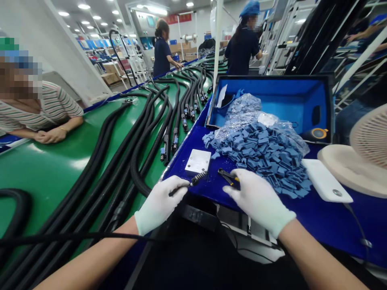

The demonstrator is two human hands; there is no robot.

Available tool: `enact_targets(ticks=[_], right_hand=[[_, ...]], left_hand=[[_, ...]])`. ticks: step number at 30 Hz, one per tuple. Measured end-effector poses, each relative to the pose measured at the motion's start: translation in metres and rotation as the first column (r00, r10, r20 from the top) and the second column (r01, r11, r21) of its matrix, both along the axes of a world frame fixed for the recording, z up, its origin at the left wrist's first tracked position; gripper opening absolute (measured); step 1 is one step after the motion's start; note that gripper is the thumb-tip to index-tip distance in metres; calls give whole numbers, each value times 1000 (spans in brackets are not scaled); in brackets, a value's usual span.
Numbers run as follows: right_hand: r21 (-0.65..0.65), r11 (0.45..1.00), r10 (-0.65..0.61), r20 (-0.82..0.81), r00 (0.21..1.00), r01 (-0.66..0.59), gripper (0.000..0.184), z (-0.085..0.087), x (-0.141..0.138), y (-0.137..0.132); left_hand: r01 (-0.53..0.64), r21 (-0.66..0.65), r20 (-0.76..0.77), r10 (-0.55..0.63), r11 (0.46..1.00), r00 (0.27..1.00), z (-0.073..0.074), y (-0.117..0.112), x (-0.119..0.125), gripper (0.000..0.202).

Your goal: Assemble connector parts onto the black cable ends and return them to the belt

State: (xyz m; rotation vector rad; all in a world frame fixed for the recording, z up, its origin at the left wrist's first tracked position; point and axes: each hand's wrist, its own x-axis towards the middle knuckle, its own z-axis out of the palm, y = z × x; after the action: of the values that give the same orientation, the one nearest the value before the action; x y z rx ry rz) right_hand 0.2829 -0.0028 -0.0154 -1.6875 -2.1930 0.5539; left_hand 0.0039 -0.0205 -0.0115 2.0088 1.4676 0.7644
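In a white glove, my left hand (pixel 165 201) is closed around a slim dark part with a ribbed, spring-like end (pixel 198 177) pointing right. A white metal block (pixel 198 160) lies just beyond that end. My right hand (pixel 256 197), gloved too, grips a pair of pliers (pixel 229 177) with black jaws and some yellow on the handle. The jaws point left toward the ribbed end, with a gap between them. Small blue plastic pieces (pixel 269 155) lie heaped past my right hand, partly in a clear bag (pixel 246 105).
A blue bin (pixel 290 96) lies behind the pieces, with a white power bank-like device (pixel 327 180) and fan (pixel 341 165) at right. Black hoses (pixel 121 157) run along the green conveyor (pixel 81 145). A person (pixel 45 106) leans there at left; two others stand farther back.
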Motion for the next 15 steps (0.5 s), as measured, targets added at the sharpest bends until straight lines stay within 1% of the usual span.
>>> enact_targets(ticks=[1,2,3,4,5,6,8,9,10,11,12,13,15], right_hand=[[75,997,-41,145,989,31,29,-5,6,0],[113,994,-44,263,964,15,22,-11,10,1],[124,992,-21,344,939,-23,15,-17,14,1],[130,990,-5,380,925,-49,9,-23,16,2],[138,989,-9,375,927,-46,6,-27,17,3],[135,991,-28,335,942,-19,7,-29,18,4],[74,996,-69,174,982,57,11,-29,18,6],[30,997,-71,75,995,69,11,-26,17,6],[-8,999,-47,-25,999,47,10,-22,15,6],[-24,1000,8,-113,994,-11,6,-18,12,5],[-14,996,83,-182,980,-87,8,-14,8,3],[14,986,167,-229,959,-168,19,-10,4,1],[86,948,317,-267,910,-306,41,-4,-8,-3]], left_hand=[[-56,-55,28,57,997,998,5,2,2,19],[-102,-111,54,109,988,993,9,4,5,20],[-141,-167,82,156,976,984,12,6,7,21],[-165,-220,111,192,962,975,14,8,8,23],[-176,-266,143,219,948,965,16,10,10,25],[-174,-305,175,235,936,956,17,12,11,27],[-153,-362,234,249,920,940,18,15,12,30],[-140,-378,256,249,915,934,20,16,12,32],[-129,-385,274,246,914,930,21,17,12,32],[-118,-383,286,239,916,928,23,17,12,33],[-109,-376,295,230,920,927,25,18,12,33],[-102,-364,302,220,926,928,27,18,13,33],[-94,-348,305,208,933,929,30,18,13,33]])
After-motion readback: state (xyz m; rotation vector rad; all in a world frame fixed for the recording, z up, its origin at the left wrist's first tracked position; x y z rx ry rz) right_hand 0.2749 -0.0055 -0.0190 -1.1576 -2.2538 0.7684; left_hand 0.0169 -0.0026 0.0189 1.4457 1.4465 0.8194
